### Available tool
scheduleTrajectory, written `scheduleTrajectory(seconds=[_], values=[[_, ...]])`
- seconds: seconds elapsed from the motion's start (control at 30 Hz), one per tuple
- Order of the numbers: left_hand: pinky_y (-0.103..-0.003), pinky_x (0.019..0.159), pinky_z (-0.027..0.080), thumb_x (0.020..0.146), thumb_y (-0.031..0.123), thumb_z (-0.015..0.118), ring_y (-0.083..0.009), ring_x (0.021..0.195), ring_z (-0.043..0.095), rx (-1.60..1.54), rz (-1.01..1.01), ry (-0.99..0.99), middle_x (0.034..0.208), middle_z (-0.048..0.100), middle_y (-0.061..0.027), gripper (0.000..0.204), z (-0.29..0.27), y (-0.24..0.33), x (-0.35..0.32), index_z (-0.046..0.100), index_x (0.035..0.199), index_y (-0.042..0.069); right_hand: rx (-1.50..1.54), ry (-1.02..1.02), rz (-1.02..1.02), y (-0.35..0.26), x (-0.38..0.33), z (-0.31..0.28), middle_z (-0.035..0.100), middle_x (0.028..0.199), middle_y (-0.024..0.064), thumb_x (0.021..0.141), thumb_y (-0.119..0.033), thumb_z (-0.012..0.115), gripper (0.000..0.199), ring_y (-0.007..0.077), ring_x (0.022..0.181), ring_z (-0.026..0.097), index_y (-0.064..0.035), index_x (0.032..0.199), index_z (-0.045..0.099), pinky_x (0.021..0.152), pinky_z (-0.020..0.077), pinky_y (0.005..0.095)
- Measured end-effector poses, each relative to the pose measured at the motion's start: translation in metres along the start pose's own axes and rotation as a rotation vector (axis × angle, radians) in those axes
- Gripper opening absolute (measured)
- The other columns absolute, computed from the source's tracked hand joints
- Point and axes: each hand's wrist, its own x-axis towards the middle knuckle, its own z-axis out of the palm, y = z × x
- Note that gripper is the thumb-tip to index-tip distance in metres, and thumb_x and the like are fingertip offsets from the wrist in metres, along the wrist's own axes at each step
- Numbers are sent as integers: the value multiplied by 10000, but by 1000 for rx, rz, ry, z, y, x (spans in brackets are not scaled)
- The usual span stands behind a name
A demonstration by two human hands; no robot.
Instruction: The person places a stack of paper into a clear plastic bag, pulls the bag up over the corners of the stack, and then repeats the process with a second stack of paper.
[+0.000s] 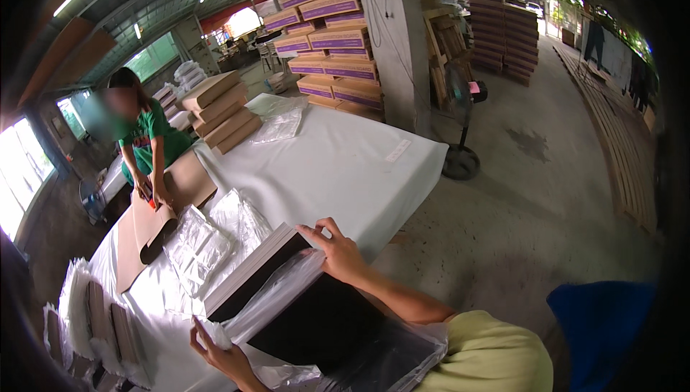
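A thick stack of boards (248,270) with pale edges and a black top lies in front of me, partly inside a clear plastic bag (277,298). The bag's mouth runs across the black top, and the far end of the stack sticks out of it. At the stack's near left corner, my left hand (224,356) grips bunched plastic of the bag. My right hand (341,252) is at the far right corner, its fingers curled around the bag's edge beside the boards. Loose clear plastic bags (198,248) lie on the table just beyond the stack.
The white-covered table (345,155) stretches ahead. Across it, a person in a green shirt (162,137) handles brown cardboard (140,237). Wrapped bundles (97,320) stand at lower left, brown packages (223,112) at the far end. A pillar (395,47) and a fan (460,119) stand beyond.
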Motion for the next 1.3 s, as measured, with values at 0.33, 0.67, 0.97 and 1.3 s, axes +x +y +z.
scheduleTrajectory(seconds=[0.33, 0.67, 0.97, 1.3], values=[[-380, 799, 425, 613, -114, 514, -309, 937, 528, 34, 10, -42, 1019, 510, -138, 469, 4, -13, -1, 585, 1043, 60, 53, -99, -5, -1, 14, -7, 435, 936, 38, 590, 31, 612, 569, 204, 687, 544, -192, 1111, 552, 571, 463, 327], [-334, 762, 473, 676, 17, 598, -264, 884, 578, -1, -25, -27, 958, 592, -129, 341, -22, 0, -23, 601, 1016, 39, 136, 74, -172, -3, -15, -20, 445, 981, 73, 584, 83, 592, 639, 145, 595, 511, -177, 1165, 533, 494, 430, 285], [-271, 621, 455, 666, 19, 594, -215, 718, 599, -67, -200, 21, 825, 626, -114, 337, -47, 9, -36, 610, 1003, 28, 122, 312, -357, -5, -36, -35, 496, 933, 66, 578, -38, 752, 475, 89, 596, 489, -72, 1028, 603, 454, 392, 209], [-274, 570, 439, 563, 132, 615, -226, 580, 579, -683, -194, -168, 618, 584, -138, 200, -88, -8, -32, 559, 659, -34, 309, 355, -258, -12, -50, -49, 476, 834, 60, 556, -17, 756, 303, 86, 594, 478, -62, 797, 578, 462, 391, 184]])
